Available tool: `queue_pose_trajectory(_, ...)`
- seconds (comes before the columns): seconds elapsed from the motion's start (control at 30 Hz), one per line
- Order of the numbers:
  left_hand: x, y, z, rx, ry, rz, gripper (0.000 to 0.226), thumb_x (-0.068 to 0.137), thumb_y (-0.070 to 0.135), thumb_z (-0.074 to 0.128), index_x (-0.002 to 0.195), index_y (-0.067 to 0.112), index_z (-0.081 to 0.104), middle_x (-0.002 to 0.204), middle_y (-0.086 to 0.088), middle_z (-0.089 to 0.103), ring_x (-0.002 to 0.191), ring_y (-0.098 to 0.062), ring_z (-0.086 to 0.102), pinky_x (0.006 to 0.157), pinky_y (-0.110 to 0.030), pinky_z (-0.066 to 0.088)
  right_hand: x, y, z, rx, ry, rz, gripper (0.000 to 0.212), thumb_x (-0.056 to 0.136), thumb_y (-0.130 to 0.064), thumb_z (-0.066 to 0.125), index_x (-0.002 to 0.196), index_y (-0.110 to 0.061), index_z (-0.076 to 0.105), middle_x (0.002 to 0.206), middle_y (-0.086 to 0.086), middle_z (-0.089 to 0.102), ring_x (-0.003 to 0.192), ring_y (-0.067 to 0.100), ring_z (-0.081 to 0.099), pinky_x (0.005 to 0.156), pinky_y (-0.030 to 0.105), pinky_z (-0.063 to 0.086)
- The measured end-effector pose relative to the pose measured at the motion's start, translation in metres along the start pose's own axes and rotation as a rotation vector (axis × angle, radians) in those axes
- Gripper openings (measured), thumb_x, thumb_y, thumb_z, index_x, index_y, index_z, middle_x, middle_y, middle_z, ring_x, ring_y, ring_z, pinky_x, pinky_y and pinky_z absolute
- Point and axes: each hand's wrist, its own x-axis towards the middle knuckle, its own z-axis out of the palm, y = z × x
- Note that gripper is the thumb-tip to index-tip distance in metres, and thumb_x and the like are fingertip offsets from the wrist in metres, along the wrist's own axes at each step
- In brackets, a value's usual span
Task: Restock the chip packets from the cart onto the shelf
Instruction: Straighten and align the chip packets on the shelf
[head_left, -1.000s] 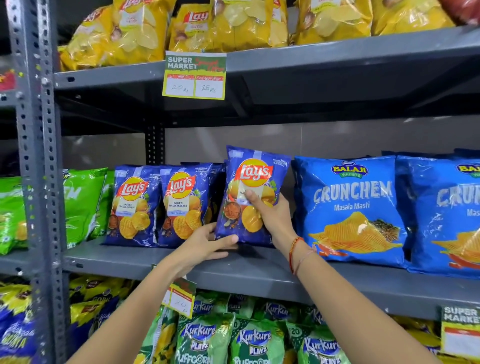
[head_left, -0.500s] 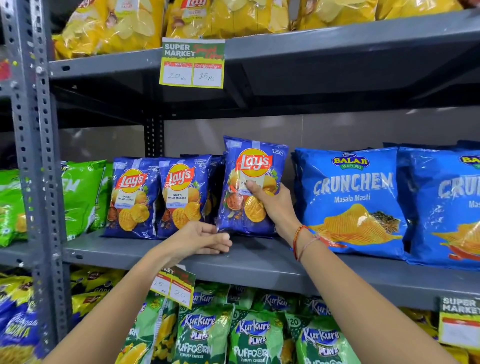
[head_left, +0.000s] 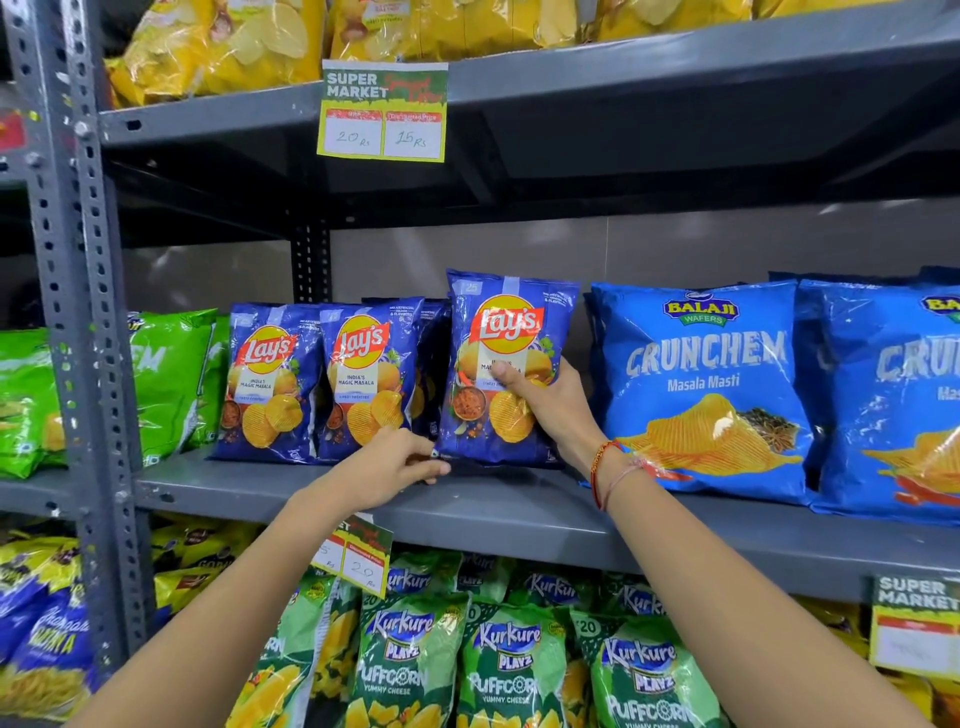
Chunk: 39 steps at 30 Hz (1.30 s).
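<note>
A blue Lay's Magic Masala packet (head_left: 498, 332) stands upright on the grey middle shelf (head_left: 519, 512). My right hand (head_left: 545, 405) grips its right side, thumb across the front. My left hand (head_left: 395, 462) rests at the packet's lower left corner, fingertips touching the bottom edge on the shelf. Two more blue Lay's packets (head_left: 270, 379) (head_left: 363, 379) stand in a row just to the left, with others behind them. The cart is out of view.
Large blue Balaji Crunchem bags (head_left: 701, 384) stand right of the held packet, green bags (head_left: 166, 374) to the left. Yellow packets fill the top shelf (head_left: 675, 57). Green Kurkure Puffcorn bags (head_left: 509, 670) sit below. A grey perforated upright (head_left: 72, 312) and price tags (head_left: 382, 111) are near.
The Lay's packet has settled more upright on the shelf. My left hand slid right to its lower left corner. My right hand still holds it.
</note>
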Motion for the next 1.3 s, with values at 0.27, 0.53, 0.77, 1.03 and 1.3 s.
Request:
queue_pose_trajectory(0.27, 0.0, 0.001, -0.002, -0.052, 0.089, -0.073, 0.021, 0.079, 0.027, 0.069, 0.086, 0.015, 0.054, 0.082, -0.026, 0.072, 0.052, -0.003, 0.064, 0.053, -0.016, 0.054, -0.002, 0.011, 0.016, -0.099, 0.047, 0.045, 0.067, 0.066, -0.034, 0.083, 0.124, -0.014, 0.055, 0.117, 0.006, 0.069, 0.106, 0.022, 0.066, 0.097, 0.047, 0.052)
queue_pose_trajectory(0.53, 0.0, 0.003, 0.0, 0.0, 0.127, -0.187, 0.022, 0.077, 0.007, 0.071, 0.098, 0.0, 0.067, 0.053, -0.004, 0.065, 0.048, -0.002, 0.063, 0.05, -0.018, 0.052, -0.006, 0.013, 0.028, -0.623, 0.275, 0.037, 0.074, 0.079, -0.071, 0.049, 0.125, -0.013, 0.049, 0.107, 0.007, 0.066, 0.104, 0.029, 0.06, 0.078, 0.033, 0.042)
queue_pose_trajectory(0.77, -0.002, 0.009, -0.002, 0.112, 0.205, -0.3, 0.022, 0.073, 0.016, 0.076, 0.092, 0.007, 0.069, 0.055, -0.005, 0.069, 0.064, -0.014, 0.07, 0.078, -0.04, 0.057, -0.008, 0.002, 0.031, -1.041, 0.343, 0.0, 0.082, 0.075, -0.08, 0.039, 0.112, -0.008, 0.053, 0.098, 0.012, 0.069, 0.091, 0.034, 0.066, 0.067, 0.034, 0.037)
queue_pose_trajectory(1.03, -0.01, 0.018, -0.007, 0.082, 0.201, -0.355, 0.04, 0.066, 0.021, 0.082, 0.097, 0.001, 0.068, 0.072, -0.012, 0.075, 0.07, -0.02, 0.07, 0.081, -0.043, 0.057, -0.027, -0.014, 0.017, -0.981, 0.343, -0.048, 0.068, 0.075, -0.079, 0.042, 0.092, -0.013, 0.05, 0.091, 0.009, 0.066, 0.087, 0.032, 0.062, 0.064, 0.033, 0.035)
queue_pose_trajectory(1.3, 0.004, 0.074, -0.017, 0.127, 0.502, -0.188, 0.032, 0.072, 0.032, 0.075, 0.098, 0.015, 0.068, 0.076, 0.004, 0.068, 0.076, -0.016, 0.061, 0.076, -0.039, 0.055, -0.048, -0.055, -0.038, -0.96, 0.411, -0.208, 0.063, 0.081, -0.071, 0.043, 0.111, -0.016, 0.054, 0.088, 0.005, 0.069, 0.089, 0.028, 0.062, 0.068, 0.037, 0.047)
